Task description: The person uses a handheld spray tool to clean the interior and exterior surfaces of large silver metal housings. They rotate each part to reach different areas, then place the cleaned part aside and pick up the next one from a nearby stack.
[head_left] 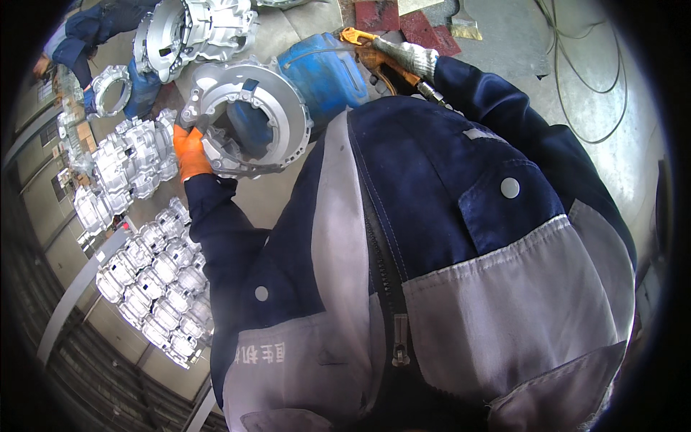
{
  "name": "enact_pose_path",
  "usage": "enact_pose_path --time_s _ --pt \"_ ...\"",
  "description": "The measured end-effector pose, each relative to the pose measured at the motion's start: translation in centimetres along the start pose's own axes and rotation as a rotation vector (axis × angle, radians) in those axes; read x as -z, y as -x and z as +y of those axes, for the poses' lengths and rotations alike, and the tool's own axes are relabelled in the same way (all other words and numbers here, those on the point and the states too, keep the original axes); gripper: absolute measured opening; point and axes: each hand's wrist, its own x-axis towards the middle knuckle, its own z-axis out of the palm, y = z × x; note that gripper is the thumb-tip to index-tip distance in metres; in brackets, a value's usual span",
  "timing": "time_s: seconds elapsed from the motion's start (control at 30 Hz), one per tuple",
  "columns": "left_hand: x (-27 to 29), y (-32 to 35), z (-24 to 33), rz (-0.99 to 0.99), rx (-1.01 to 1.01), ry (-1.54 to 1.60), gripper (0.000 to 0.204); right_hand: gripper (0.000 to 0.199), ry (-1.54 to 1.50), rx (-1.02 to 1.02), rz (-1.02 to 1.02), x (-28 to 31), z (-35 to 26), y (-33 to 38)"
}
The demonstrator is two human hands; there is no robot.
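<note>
My left hand (189, 153), in an orange glove, is closed on the edge of a large silver ring-shaped metal housing (291, 108). The housing has a wide round opening, bolt holes along its flange and a lug beside my fingers. My right hand (407, 56), in a pale knit glove with orange fingers, is wrapped round a hand-held air tool (425, 88) with a metal coupling at its end. The tool's far end is hard to make out. It is next to a blue plastic drum (324, 75), which lies right behind the housing.
Another silver casting (198, 36) stands beyond the housing. At the far left, a person in dark blue (75, 50) is near a smaller metal ring (113, 91). Rows of castings (162, 270) fill the left side. Red sheets (417, 32), a brush (466, 27) and a looping cable (558, 79) lie beyond my right arm.
</note>
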Motion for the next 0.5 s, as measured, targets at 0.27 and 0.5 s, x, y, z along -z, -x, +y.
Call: enact_pose_path --time_s 0.27,0.5 --pt "1.2 -0.4 -0.8 0.01 0.032 -0.001 0.05 0.032 -0.024 -0.145 -0.047 -0.1 -0.3 2.7" --pt "0.6 0.2 0.0 0.018 0.015 -0.034 0.047 0.032 -0.06 0.078 -0.313 0.7 0.8 -4.2"
